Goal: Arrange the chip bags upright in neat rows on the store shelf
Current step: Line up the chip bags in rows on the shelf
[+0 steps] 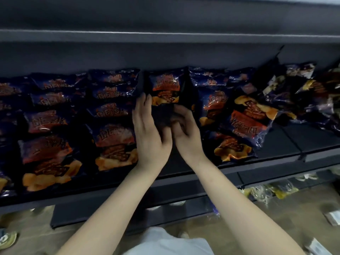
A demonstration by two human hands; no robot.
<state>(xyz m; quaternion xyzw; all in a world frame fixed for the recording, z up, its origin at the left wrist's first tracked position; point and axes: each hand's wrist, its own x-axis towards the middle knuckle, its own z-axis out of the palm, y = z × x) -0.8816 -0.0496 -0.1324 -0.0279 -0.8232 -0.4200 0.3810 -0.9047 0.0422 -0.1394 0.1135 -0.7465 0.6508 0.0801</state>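
Dark blue chip bags with orange-red print fill a dark store shelf. On the left they stand in neat rows, one behind another. One bag stands upright in the middle gap. My left hand touches its left edge with straight fingers. My right hand is blurred, its fingers curled round the bag's lower edge. To the right several bags lie tilted and overlapping in a loose heap.
An upper shelf board hangs low over the bags. Bare shelf shows in front of my hands and at the right front. Below, a lower shelf holds yellowish packets, and small packets lie on the brown floor.
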